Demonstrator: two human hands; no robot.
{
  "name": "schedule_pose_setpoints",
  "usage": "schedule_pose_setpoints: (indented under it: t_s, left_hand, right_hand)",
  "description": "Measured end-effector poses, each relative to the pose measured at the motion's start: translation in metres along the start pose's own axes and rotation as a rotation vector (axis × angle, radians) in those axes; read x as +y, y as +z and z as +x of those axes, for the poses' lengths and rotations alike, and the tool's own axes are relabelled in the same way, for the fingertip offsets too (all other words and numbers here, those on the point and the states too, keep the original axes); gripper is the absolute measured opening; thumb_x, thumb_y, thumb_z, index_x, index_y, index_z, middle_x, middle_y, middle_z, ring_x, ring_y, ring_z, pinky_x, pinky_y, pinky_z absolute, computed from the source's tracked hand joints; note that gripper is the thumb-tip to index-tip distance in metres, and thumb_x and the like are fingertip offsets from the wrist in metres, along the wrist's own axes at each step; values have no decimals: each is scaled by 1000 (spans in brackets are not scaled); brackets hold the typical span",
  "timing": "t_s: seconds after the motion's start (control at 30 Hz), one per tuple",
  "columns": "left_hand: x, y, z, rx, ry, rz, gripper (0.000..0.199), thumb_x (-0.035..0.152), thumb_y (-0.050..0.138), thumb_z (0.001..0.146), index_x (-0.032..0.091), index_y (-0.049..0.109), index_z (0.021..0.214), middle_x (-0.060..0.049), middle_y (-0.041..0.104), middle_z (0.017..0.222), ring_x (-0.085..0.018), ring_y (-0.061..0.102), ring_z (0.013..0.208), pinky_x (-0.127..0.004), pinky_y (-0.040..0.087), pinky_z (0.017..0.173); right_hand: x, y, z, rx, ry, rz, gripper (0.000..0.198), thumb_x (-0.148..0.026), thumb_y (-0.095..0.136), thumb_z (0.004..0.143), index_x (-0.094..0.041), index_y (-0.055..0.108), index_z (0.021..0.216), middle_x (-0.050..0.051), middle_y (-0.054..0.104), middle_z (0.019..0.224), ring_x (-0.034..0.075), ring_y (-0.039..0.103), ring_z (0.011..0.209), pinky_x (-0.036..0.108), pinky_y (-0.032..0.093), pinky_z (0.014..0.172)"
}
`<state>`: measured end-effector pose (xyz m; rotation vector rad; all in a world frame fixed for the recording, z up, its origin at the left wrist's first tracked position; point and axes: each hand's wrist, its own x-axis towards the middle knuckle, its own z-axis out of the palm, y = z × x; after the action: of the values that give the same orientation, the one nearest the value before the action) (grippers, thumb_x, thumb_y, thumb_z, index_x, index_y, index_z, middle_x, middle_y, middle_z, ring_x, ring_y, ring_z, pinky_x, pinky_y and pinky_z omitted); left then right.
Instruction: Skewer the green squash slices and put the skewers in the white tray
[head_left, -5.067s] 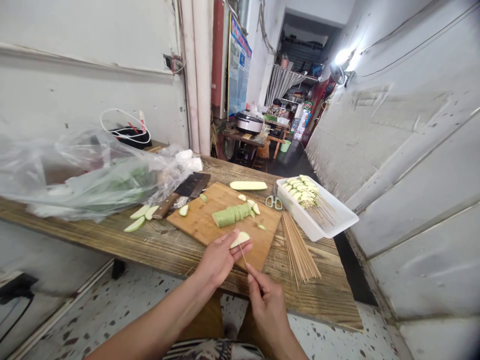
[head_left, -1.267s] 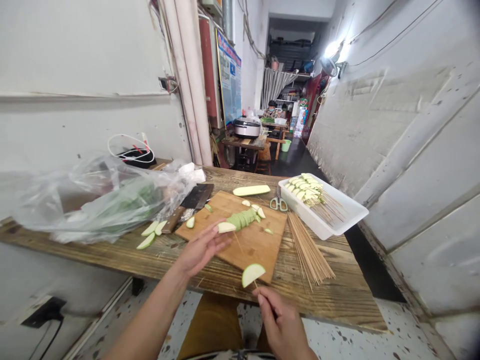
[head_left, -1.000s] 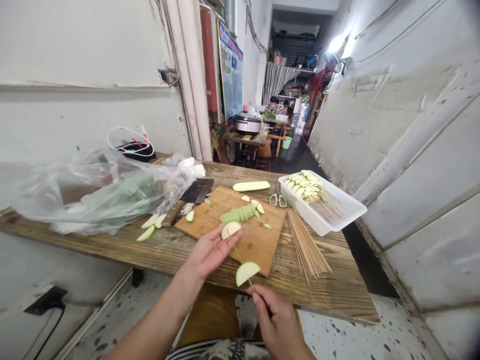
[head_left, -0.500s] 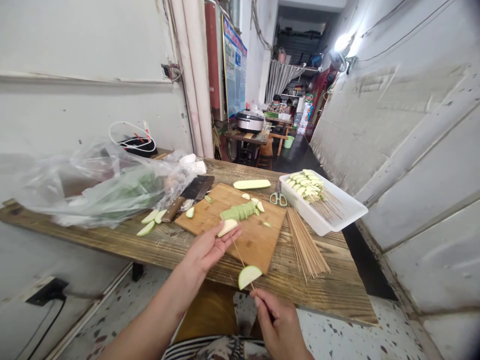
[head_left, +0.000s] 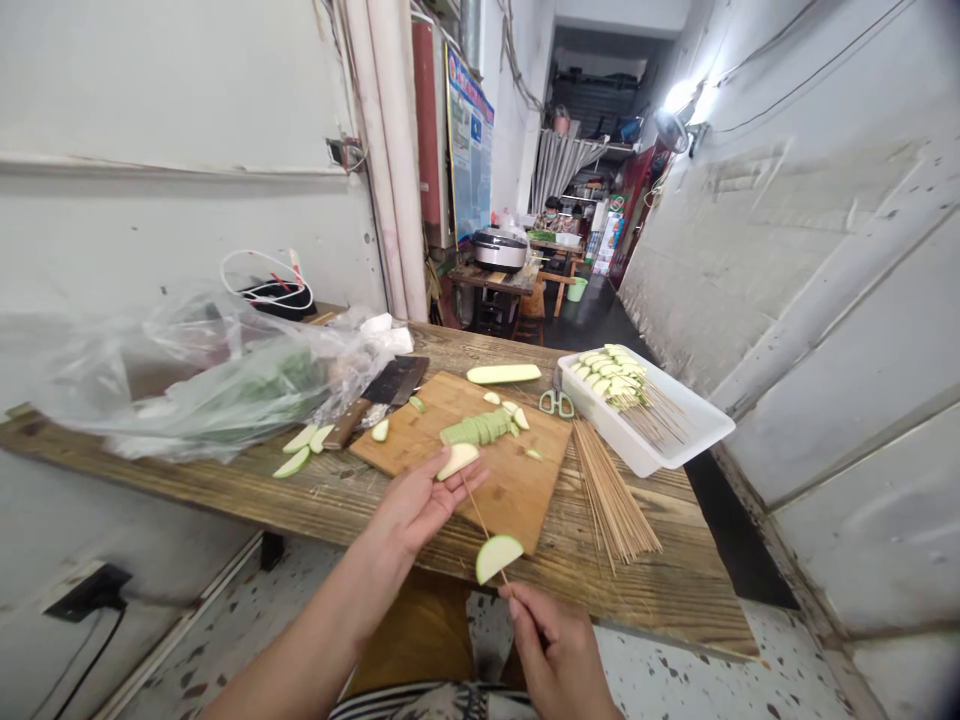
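Note:
My left hand is closed on a pale half-round zucchini slice, pinched between thumb and fingers above the cutting board. In my right hand is the lower end of a thin wooden skewer. A second half-round slice with a green rim is threaded on that skewer, just above my right fingers. The skewer's tip reaches the slice in my left hand; whether it has pierced it I cannot tell. A row of cut slices lies on the board behind my left hand.
Loose skewers lie right of the board, beside a white tray of filled skewers. Scissors, a zucchini piece and a cleaver surround the board. A plastic bag covers the left. A person sits far back.
Both hands keep nearly the same pose, with the slice and skewer still held. The view has shifted very slightly.

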<state>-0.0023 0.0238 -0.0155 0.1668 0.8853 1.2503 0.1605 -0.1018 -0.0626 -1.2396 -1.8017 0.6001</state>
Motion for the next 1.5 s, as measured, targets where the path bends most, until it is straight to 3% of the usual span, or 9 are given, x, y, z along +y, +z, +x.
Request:
schedule_pose_setpoints:
  t_s: [0.33,0.5,0.63,0.93,1.17,1.5]
  left_hand:
    - [3,7,-3,-19,32,52,18,9,44,85,6,59,95,-21,67,100,-28,62,102,-43,53,87]
    - [1,9,-2,-16,82,44,18,19,45,88,7,59,93,-19,69,95,-28,64,98,-44,54,84]
    - [-1,6,1,6,118,75,16,14,46,87,8,59,93,-18,70,89,-26,67,91,-44,55,82]
    - [-3,7,2,18,148,93,15,10,45,85,9,60,80,-14,70,79,-23,69,79,-41,57,78]
    - [-6,8,3,14,138,96,15,11,47,85,7,61,80,-17,70,82,-24,69,81,-40,56,80]
    - [-10,10,0,4,110,96,15,10,47,84,7,61,81,-15,70,79,-20,69,76,-36,57,75]
  right_hand:
    - [0,-1,6,20,-52,0,25,-23,42,91,-18,67,96,6,72,77,16,69,69,20,53,65]
    - [5,4,5,57,-26,1,33,-33,39,94,-18,69,94,6,73,74,16,69,66,19,53,61]
    - [5,7,6,97,-26,11,36,-38,39,94,-19,70,91,6,72,71,16,69,63,19,53,60]
    - [-3,5,11,66,-33,33,31,-31,41,93,-19,69,90,5,71,71,15,67,63,19,51,59]
    - [-1,7,10,49,-13,39,31,-30,40,93,-19,69,90,4,69,67,17,68,66,20,52,62]
    - [-7,3,10,17,-17,22,26,-17,41,89,-18,66,96,6,72,81,16,68,72,21,51,67]
